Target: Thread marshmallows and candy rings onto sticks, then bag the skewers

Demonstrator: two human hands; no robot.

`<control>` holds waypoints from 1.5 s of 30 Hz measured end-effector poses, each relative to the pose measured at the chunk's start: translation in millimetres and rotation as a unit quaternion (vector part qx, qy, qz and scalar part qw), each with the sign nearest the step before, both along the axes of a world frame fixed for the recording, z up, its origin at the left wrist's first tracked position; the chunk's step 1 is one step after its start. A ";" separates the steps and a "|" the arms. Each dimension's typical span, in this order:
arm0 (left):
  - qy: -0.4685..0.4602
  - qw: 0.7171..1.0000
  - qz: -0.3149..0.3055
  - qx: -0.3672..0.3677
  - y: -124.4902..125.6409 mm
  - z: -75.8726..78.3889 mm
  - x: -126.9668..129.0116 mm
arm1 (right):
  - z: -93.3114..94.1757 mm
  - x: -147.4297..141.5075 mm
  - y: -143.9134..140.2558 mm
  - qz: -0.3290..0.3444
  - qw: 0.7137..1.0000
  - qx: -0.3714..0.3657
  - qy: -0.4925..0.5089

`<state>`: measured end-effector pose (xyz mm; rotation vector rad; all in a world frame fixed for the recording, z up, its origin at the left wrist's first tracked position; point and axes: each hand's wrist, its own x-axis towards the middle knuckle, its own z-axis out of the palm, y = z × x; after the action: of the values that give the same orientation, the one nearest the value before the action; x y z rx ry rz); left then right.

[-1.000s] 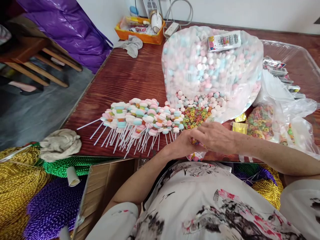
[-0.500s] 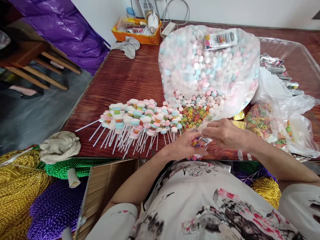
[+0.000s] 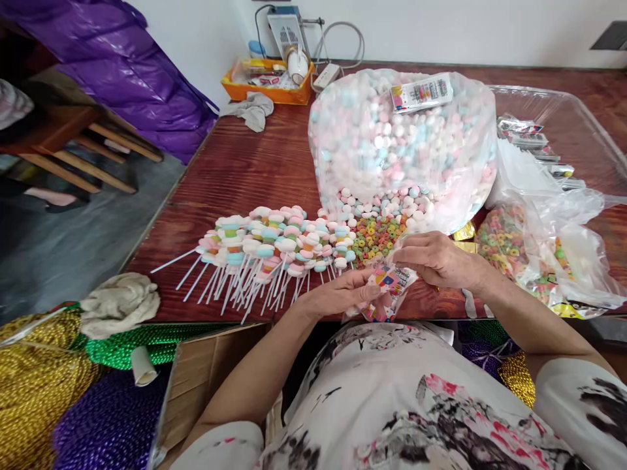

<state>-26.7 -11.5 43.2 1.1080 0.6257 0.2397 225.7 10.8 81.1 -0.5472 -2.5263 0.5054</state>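
Note:
Close to the table's front edge, my left hand [image 3: 345, 294] grips a small clear plastic bag [image 3: 392, 282] with colourful print, thumb across its front. My right hand [image 3: 435, 258] is closed in a pinch at the bag's upper edge; its fingertips are partly hidden. Just beyond lies a pile of small coloured candy rings [image 3: 375, 236]. Pastel candies [image 3: 386, 201] spill from a big clear bag [image 3: 401, 140] behind them. To the left of my hands rests a heap of candy skewers [image 3: 264, 238], pastel pieces threaded on white sticks.
A flat printed packet [image 3: 422, 93] lies on the big bag. At right are a bag of candy rings [image 3: 507, 235] and a clear tray [image 3: 582, 104] with packets. An orange box [image 3: 268, 93] stands at the back. Bead strands [image 3: 112, 418] and a cardboard box [image 3: 196, 378] sit below the table's edge.
My left hand has shifted slightly left and down, and more of the printed bag shows between my hands. The whole view has tilted up a little.

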 end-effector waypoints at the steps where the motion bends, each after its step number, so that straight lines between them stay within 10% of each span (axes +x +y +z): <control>1: 0.015 1.000 0.016 -0.003 -1.8 -3.9 1.0 | -4.6 0.6 0.7 -0.004 1.000 -0.014 0.009; 4: 0.033 0.992 0.123 -0.012 -7.7 -19.2 8.4 | -28.2 -0.7 -3.8 -0.079 0.983 -0.127 0.103; 7: 0.025 0.981 0.190 -0.038 -10.5 -28.4 15.2 | -57.3 -10.4 -20.3 -0.156 0.902 -0.310 0.255; 13: 0.015 0.993 0.093 -0.068 -10.9 -25.6 22.0 | -82.6 -40.2 -47.1 -0.074 0.792 -0.518 0.315; 20: 0.004 0.997 0.047 -0.053 -14.7 -31.2 14.6 | -75.0 -39.3 -40.5 -0.147 0.883 -0.367 0.252; 27: 0.181 0.911 0.129 0.348 -14.7 -24.9 12.1 | -93.6 -65.2 -47.0 -0.293 0.864 -0.259 0.316; 32: 0.064 0.991 0.102 0.051 -10.5 -25.5 4.5 | -73.6 -41.2 -47.3 -0.278 0.946 0.030 0.162; 39: -0.019 0.977 -0.081 -0.194 -17.4 -30.9 0.8 | -66.4 -24.5 -63.8 -0.092 0.969 0.222 -0.054; 42: 0.022 0.980 -0.135 -0.146 -19.7 -34.8 0.3 | -80.9 -30.8 -76.2 -0.116 0.973 0.187 -0.073; 45: 0.134 0.973 -0.134 0.132 -26.8 -35.5 1.2 | -95.6 -38.6 -88.1 -0.182 0.974 0.097 -0.091</control>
<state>-25.5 -38.3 7.7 1.4832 0.6868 -0.0647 187.1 -77.3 -14.4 -0.9912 -2.5222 0.0737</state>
